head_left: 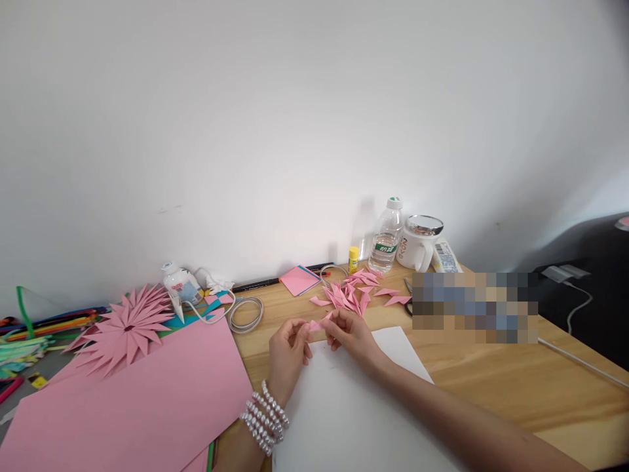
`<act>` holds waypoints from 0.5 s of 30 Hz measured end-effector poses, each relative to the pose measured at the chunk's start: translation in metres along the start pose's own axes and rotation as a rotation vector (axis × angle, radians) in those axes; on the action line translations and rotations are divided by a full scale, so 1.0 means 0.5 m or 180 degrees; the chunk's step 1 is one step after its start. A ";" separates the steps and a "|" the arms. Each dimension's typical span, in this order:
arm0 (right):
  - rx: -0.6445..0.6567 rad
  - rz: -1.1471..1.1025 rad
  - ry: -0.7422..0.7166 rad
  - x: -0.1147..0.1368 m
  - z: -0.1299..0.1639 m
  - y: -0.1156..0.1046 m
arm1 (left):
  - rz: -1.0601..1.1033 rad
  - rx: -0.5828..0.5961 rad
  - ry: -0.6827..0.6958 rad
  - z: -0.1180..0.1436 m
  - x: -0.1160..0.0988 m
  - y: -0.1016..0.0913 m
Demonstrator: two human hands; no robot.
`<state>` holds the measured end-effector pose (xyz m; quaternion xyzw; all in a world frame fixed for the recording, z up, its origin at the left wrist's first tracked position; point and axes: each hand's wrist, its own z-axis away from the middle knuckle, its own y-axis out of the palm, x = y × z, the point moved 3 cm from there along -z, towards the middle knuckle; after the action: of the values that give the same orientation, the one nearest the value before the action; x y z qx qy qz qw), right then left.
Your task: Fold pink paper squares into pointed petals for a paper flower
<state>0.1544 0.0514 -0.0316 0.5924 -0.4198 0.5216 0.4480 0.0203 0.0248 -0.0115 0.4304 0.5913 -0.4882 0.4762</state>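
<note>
Both of my hands pinch one small pink paper piece over the far edge of a white sheet on the wooden table. My left hand, with pearl bracelets on the wrist, grips its left end. My right hand grips its right end. Just beyond my fingers lies a heap of several folded pink paper points. A finished spiky pink paper flower rests at the left on a large pink sheet.
Against the wall stand a water bottle, a white lidded mug, a small yellow glue stick and a glue gun with a coiled cord. A pink note pad lies nearby. Coloured strips pile at far left.
</note>
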 end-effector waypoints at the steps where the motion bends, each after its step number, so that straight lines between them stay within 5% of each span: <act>1: 0.0050 0.0045 -0.0001 -0.002 0.000 0.002 | 0.0000 -0.0041 0.0000 0.000 0.001 -0.001; 5: 0.0063 0.0072 -0.0025 -0.007 0.001 0.001 | -0.0096 -0.0244 0.0031 -0.004 0.005 -0.008; 10: -0.0672 -0.0479 -0.0452 0.016 0.004 -0.015 | -0.0135 -0.0391 0.0077 -0.007 0.013 -0.014; 15: -0.0393 -0.0390 -0.0955 0.032 0.014 -0.003 | 0.0013 -0.0236 -0.0074 -0.007 0.017 -0.007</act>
<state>0.1591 0.0443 -0.0160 0.6594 -0.4763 0.3723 0.4469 0.0149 0.0280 -0.0189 0.4080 0.6025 -0.4700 0.4996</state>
